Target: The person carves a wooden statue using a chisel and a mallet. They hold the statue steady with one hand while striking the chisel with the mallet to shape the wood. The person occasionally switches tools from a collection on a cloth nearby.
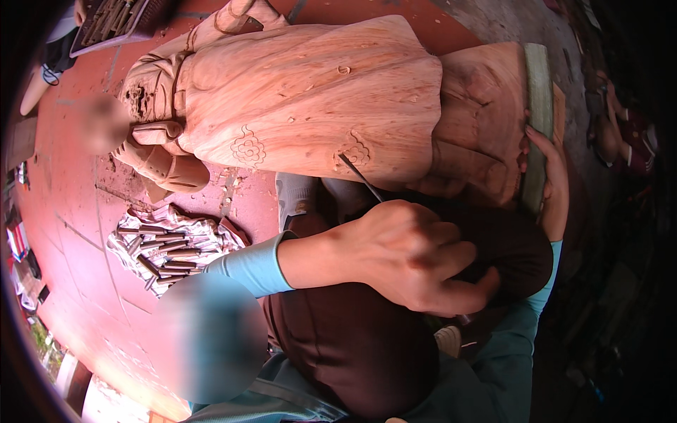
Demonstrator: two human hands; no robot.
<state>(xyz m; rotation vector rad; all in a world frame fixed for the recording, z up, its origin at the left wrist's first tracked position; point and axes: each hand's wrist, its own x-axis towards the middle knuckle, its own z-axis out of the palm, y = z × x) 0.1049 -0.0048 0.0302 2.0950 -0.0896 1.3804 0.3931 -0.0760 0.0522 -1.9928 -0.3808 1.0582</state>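
A reddish wooden carved figure (310,92) in a long robe lies on its side across the floor before me. My left hand (416,261) is closed round the handle of a thin dark chisel (361,176); the handle itself is hidden in the fist. The blade's tip touches the robe beside a carved cloud-like motif (355,144). A similar motif (248,146) shows further left. At the figure's base end, my right hand (551,169) wraps round a thick, pale greenish wooden bar (539,84), its fingertips showing on the bar's left side.
Several chisels (169,248) lie on a striped cloth (204,229) on the red tiled floor (77,233). More tools fill a purple basket (130,32) at the far left, near another person's leg (34,92). Another person (627,134) is at the dark right edge. Wood shavings are scattered about.
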